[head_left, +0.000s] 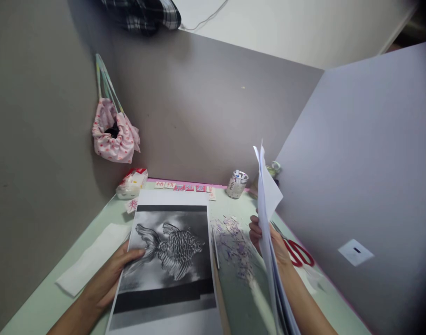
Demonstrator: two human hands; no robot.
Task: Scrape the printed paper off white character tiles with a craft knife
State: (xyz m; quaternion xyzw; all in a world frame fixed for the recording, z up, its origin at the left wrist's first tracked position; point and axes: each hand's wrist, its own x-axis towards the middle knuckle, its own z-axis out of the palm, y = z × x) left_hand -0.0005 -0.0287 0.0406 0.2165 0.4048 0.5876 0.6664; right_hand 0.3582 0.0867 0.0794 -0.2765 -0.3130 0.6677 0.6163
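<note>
A black-and-white print of a goldfish [171,253] lies flat on the pale green desk [55,298]. My left hand [110,274] rests on the print's left edge, thumb laid across the sheet. My right hand [268,242] holds a stack of white paper sheets [268,218] upright on edge, to the right of the print. Between the print and the stack the desk carries a patch of small purple paper scraps [233,244]. A thin blade-like tool [215,246] lies along the print's right edge.
Red-handled scissors [298,253] lie right of my right hand. A small jar [236,184], a tissue packet [131,182] and a row of small tiles [185,187] stand at the back. A pink cloth bag [113,135] hangs on the left partition. White paper strip [94,258] lies left.
</note>
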